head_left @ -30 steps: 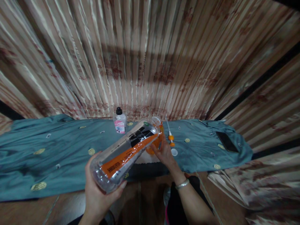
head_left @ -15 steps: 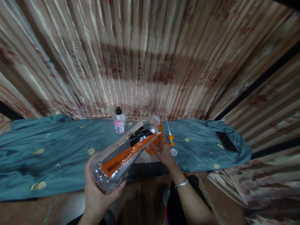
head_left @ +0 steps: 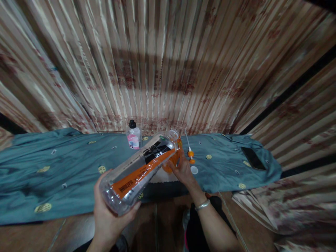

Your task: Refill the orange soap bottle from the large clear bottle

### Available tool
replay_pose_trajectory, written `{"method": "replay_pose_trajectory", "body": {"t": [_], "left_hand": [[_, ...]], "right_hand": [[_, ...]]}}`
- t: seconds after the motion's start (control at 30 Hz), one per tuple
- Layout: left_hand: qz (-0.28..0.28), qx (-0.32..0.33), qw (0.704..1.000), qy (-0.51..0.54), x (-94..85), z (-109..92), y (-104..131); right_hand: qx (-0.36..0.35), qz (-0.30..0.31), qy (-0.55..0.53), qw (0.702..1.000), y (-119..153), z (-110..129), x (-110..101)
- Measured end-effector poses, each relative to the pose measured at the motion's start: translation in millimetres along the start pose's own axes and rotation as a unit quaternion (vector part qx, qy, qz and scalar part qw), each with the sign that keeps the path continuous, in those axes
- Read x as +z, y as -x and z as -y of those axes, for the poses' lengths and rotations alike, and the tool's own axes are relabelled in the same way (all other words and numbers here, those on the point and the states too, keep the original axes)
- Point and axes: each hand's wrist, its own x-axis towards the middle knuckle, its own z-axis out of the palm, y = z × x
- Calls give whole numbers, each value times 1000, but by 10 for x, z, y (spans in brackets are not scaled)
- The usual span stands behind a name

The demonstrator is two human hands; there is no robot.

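Note:
My left hand (head_left: 110,217) is wrapped round the base of a large clear plastic bottle (head_left: 139,168) with an orange and black label. The bottle is tilted, its neck up and to the right, over an orange bottle (head_left: 167,167) standing on the cloth. My right hand (head_left: 182,168) is closed on that orange bottle, which is partly hidden behind the clear one. Whether liquid runs between the two mouths I cannot tell. Right of my right hand lie an orange and white pump top (head_left: 190,154) with its tube and a round white cap (head_left: 194,170).
A small clear bottle (head_left: 133,137) with a black cap and pink label stands at the back. A dark phone (head_left: 252,158) lies to the right on the green patterned cloth (head_left: 78,168). Behind hangs a pleated curtain (head_left: 162,70); tiled floor (head_left: 147,227) shows below.
Almost nothing differs. The clear bottle and my left hand have shifted very slightly left; both hands keep their hold.

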Motion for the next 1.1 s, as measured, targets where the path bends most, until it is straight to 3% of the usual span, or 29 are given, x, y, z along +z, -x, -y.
{"method": "replay_pose_trajectory", "body": {"t": [0.17,0.47,0.77,1.1], "left_hand": [[54,98,993,-35,-96,239,-34],[63,70,995,-28,-121,329,-42],[66,99,992,-38,-157,299,-59],[61,121,990,-46,-146,333,-70]], "right_hand": [[-5,2,0,1000,-17,19,-6],[-9,4,22,1000,-25,53,-18],[-5,-5,39,999,-3,-24,7],[-30,-4,41,999,-30,44,-25]]}}
